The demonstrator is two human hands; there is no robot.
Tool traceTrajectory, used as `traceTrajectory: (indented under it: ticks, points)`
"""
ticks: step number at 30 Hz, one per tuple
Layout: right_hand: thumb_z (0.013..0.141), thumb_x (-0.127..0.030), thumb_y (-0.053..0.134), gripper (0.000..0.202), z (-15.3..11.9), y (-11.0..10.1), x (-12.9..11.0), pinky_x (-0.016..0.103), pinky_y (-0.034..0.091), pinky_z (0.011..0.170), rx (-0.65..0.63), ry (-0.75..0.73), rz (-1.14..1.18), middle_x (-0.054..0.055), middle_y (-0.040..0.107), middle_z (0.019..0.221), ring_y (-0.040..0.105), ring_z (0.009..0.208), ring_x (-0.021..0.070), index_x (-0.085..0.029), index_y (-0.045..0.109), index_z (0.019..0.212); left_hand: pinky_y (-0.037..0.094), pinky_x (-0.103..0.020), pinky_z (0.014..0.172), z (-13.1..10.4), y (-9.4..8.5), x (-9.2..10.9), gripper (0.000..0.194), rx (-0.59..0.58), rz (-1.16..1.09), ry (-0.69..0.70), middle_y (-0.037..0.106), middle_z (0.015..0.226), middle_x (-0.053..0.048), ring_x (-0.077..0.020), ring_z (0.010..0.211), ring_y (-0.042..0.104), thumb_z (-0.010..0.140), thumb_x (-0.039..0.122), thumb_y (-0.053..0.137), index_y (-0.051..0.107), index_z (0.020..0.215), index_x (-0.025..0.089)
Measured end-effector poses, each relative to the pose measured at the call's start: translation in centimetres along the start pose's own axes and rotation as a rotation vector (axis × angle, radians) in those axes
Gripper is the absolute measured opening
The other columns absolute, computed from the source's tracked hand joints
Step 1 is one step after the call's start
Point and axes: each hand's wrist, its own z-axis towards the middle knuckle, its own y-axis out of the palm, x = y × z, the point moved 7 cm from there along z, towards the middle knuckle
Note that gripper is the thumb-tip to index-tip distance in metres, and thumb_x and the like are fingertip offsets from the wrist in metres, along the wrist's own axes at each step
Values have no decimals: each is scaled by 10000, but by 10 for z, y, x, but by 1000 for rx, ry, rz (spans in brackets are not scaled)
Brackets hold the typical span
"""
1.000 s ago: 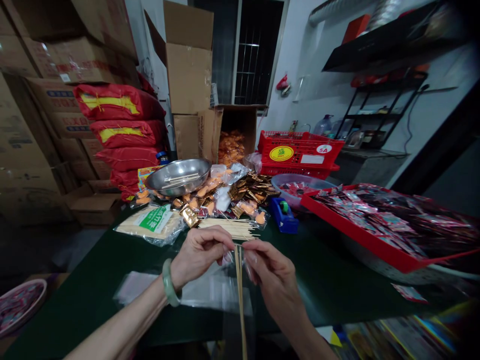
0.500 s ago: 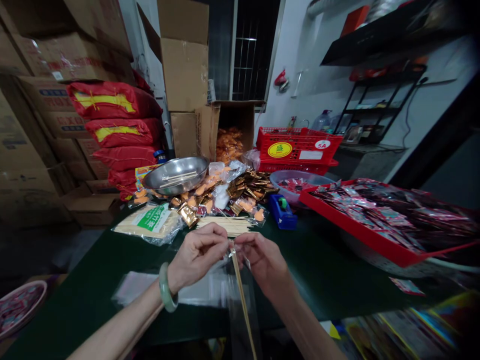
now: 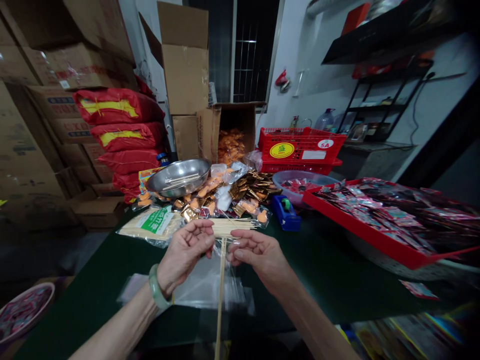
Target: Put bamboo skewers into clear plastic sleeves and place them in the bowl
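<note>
A clear plastic sleeve with thin wooden sticks (image 3: 221, 295) inside hangs upright between my hands over the table's near edge. My left hand (image 3: 189, 250), with a green bangle on its wrist, pinches at the left side of the sleeve's top. My right hand (image 3: 258, 255) has its fingers curled at the right side of that top; the film between its fingertips is hard to see. Beyond my fingertips lies a pile of loose sticks (image 3: 236, 226). Flat clear sleeves (image 3: 195, 290) are spread on the green table (image 3: 300, 290) under my hands.
Behind are a steel bowl (image 3: 179, 177), wrapped orange pieces (image 3: 204, 192), gold packets (image 3: 253, 187) and a blue tape dispenser (image 3: 286, 212). A bag of sticks (image 3: 153, 225) lies left. A red tray (image 3: 367, 237) of packets stands right, before a red basket (image 3: 300, 147).
My hands have moved apart at the sleeve's top, the left one going left. The sticks and sleeve have shifted left and hang straighter. The view has shifted slightly.
</note>
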Motion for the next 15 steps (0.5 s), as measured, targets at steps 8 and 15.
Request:
traceTrajectory:
  ticks: [8, 15]
  points:
    - [592, -216, 728, 291, -4, 4, 2, 238, 520, 453, 69, -59, -107, 37, 676, 697, 649, 591, 172, -162, 627, 859, 329, -173, 444, -16, 4, -13, 324, -102, 329, -115, 540, 494, -12, -61, 443, 425, 681, 393, 655, 603, 582, 89]
    - [692, -344, 649, 393, -22, -44, 10, 258, 506, 441, 190, -8, -269, 105, 607, 997, 638, 608, 164, -198, 562, 1046, 271, -172, 379, 22, -40, 59, 279, 14, 820, 133, 512, 467, 3, -63, 383, 365, 724, 372, 576, 649, 637, 118]
